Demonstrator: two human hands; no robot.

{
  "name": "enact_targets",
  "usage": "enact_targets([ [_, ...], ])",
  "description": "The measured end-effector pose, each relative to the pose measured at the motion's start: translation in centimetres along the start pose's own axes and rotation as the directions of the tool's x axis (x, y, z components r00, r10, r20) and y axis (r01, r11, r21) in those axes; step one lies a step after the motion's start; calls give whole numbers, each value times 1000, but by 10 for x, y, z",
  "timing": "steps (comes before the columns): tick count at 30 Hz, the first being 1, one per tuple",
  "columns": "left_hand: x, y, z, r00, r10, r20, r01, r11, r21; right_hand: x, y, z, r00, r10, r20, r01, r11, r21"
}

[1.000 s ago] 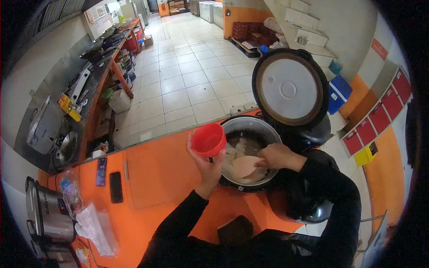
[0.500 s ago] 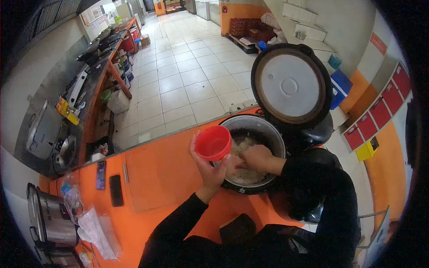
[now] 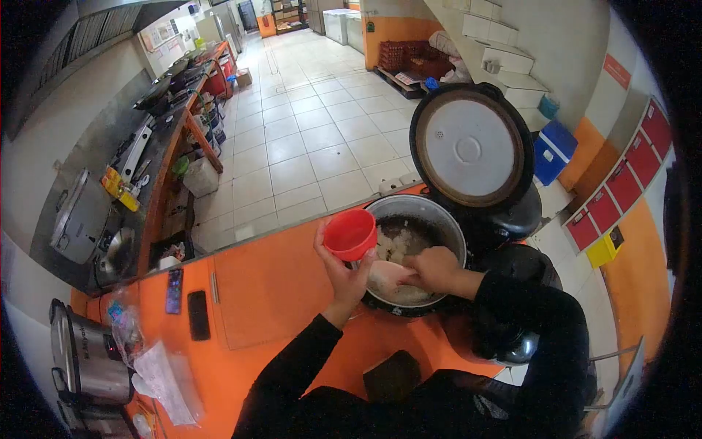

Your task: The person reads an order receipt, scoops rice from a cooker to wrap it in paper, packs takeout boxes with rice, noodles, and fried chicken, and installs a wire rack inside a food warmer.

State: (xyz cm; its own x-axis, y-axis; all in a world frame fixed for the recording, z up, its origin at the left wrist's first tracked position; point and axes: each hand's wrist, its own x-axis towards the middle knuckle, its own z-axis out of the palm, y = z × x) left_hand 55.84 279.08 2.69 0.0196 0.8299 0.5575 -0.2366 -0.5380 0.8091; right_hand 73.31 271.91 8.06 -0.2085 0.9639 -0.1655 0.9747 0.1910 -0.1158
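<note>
My left hand (image 3: 344, 274) is closed around a small red plastic bowl (image 3: 350, 234), tilted at the near-left rim of the rice cooker pot (image 3: 455, 219). Inside the pot, cooked white rice (image 3: 397, 243) lies on the bottom, and dark patches show on the far wall. My right hand (image 3: 436, 269) reaches in over the right rim, its fingers wrapped around the handle of a pale rice paddle (image 3: 390, 274). The paddle's blade rests low in the pot beside the rice. Behind the pot the hinged cooker lid (image 3: 468, 146) stands raised.
The pot sits on an orange table (image 3: 278, 300). Two phones, a dark one (image 3: 198, 315) among them, lie to the left. A steel cooker (image 3: 95, 358) and a plastic bag (image 3: 126, 325) are at the far left. A dark block-like object (image 3: 393, 376) sits close to my body.
My right hand has shifted slightly right and down in the pot, and more of the paddle's blade shows. The red bowl stays in my left hand. The view has tilted a little.
</note>
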Motion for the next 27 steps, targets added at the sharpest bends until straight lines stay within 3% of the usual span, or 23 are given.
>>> enact_targets([
  [11,-1,1,1,998,-21,-55,19,1000,-22,-8,12,11,942,-243,-233,207,964,-166],
  [18,-1,3,1,997,-33,-65,32,999,-18,1,35,19,958,-193,-212,204,979,27],
  [21,-1,-1,1,994,-35,-104,23,994,-108,5,34,7,983,-141,-117,150,986,71],
  [24,7,12,-6,974,-144,-172,96,961,-260,10,35,3,989,-130,-68,141,970,196],
  [27,20,46,-21,991,-90,-102,70,980,-188,8,45,-10,984,-147,-101,171,943,286],
])
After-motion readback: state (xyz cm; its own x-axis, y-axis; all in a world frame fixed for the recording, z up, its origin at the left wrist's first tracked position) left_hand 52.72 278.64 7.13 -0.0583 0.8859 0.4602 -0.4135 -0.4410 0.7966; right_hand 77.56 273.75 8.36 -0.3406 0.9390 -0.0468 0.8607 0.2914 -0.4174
